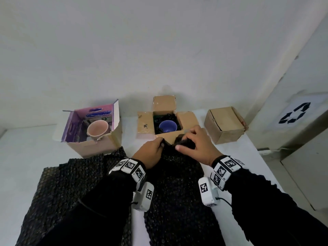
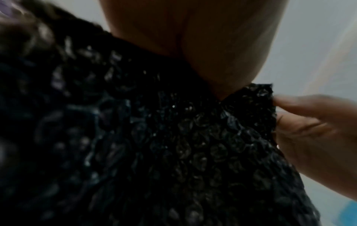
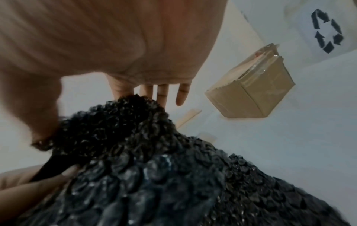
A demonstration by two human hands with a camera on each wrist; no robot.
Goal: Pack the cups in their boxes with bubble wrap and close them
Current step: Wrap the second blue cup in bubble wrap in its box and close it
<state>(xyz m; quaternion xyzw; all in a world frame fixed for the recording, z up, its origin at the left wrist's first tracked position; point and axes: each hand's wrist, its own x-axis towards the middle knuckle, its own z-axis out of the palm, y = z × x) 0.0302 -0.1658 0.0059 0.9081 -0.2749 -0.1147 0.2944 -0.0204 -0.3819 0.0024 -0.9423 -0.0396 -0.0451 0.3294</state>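
Note:
A blue cup (image 1: 167,126) sits in the open brown box (image 1: 188,119) at mid-table, on black padding. At the left, a pink cup (image 1: 97,130) leans inside a purple-lined box (image 1: 92,146). A black bubble wrap sheet (image 1: 177,183) lies in front of the blue cup's box. My left hand (image 1: 158,143) pinches its far edge. My right hand (image 1: 186,142) pinches the same edge between thumb and forefinger, with the other fingers (image 3: 162,94) straight. The raised wrap (image 3: 154,168) fills both wrist views, bunched (image 2: 251,110) between the hands.
A closed, taped brown box (image 1: 224,125) stands at the right on the white table (image 1: 26,148). A second black bubble wrap sheet (image 1: 67,183) lies at the near left. A white bin with a recycling sign (image 1: 294,113) stands beyond the table's right edge. The wall is close behind the boxes.

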